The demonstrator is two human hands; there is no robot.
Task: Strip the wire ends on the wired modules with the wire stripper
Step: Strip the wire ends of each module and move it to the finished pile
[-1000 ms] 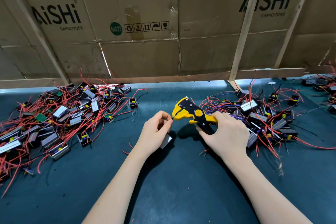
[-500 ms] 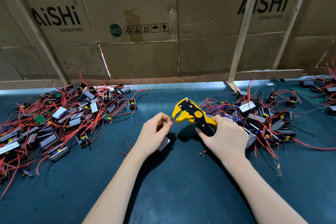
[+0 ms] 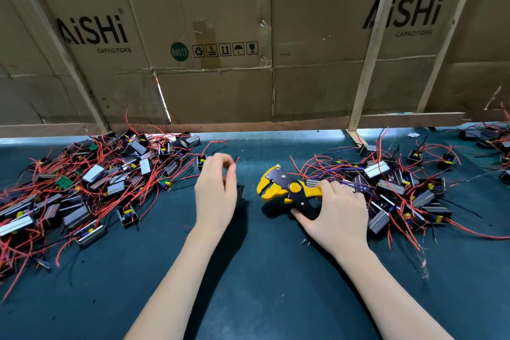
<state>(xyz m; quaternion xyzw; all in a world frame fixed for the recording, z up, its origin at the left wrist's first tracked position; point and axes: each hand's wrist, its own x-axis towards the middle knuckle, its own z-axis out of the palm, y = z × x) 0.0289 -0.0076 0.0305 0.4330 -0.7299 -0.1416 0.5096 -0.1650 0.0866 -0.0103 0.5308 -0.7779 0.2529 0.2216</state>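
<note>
Right hand (image 3: 338,215) wraps the black and yellow handles of the wire stripper (image 3: 287,188), grip closed on the tool; stripper head points left toward the other hand, jaws look a little apart with nothing between them. Left hand (image 3: 216,196) is just left of the stripper head, apart from it, motion-blurred; fingers loosely curled, thumb and forefinger close together near a red wire end (image 3: 236,159) just beyond the fingertips. Can't tell if that grip actually pinches the wire or has let go. A dark shape, maybe a module, sits under the left palm, mostly hidden. Judgement: between strips, one wire out of the jaws, next one not fed yet. Next move needs the left hand to present a wire end squarely into the open jaws, then a right-hand squeeze; blur makes alignment the thing to watch. Directly behind the right hand, touching its knuckles: pile of wired modules (image 3: 397,188) with red, blue and black leads. Farther left of the left hand: bigger module pile (image 3: 91,185), red leads. All on the dark green bench (image 3: 262,284). Far behind both: cardboard wall (image 3: 220,77) with wooden battens.
</note>
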